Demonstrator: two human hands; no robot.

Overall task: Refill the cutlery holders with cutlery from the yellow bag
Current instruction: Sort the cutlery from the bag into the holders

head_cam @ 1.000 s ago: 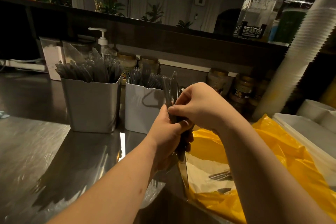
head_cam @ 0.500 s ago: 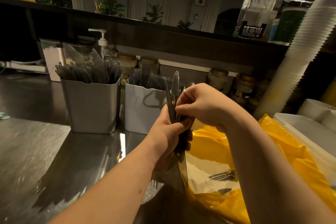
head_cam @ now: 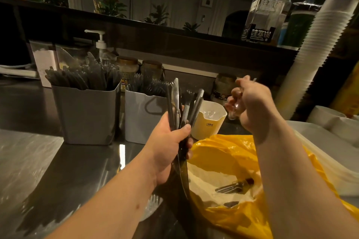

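Handling: the cutlery bundle [head_cam: 175, 99] looks like thin plastic, so I judge it light, stiff and rather brittle. Smooth pieces packed together are likely to slide past each other or fan out if the grasp loosens.
Where to hold: around the middle of the handles, firmly enough to keep them parallel but not so hard that a thin blade or tine snaps. Single pieces are best pinched by the handle end.
Look: smoky grey, half-transparent knives and at least one fork, standing upright and slightly splayed, with tips at uneven heights.
Left hand: the left hand [head_cam: 167, 145] is clenched round the lower part of the bundle, thumb across the front. It holds the bundle above the tabletop [head_cam: 29, 161], between the holders and the bag.
Right hand: the right hand [head_cam: 252, 103] is raised, fingers curled on a small clear piece [head_cam: 234, 107], probably a spoon, though blur hides its shape.
Holders: the grey holder [head_cam: 87, 118] is packed with dark knives. The white holder [head_cam: 143, 122] just beside it carries clear forks, and the cream cup [head_cam: 210, 122] near it looks almost empty.
Yellow bag: the yellow bag [head_cam: 229, 149] lies open on the tabletop under the right forearm, with a fork [head_cam: 232, 187] and few other pieces inside.
Progress: sorting appears to be in hand, and the bundle is not yet in any holder.
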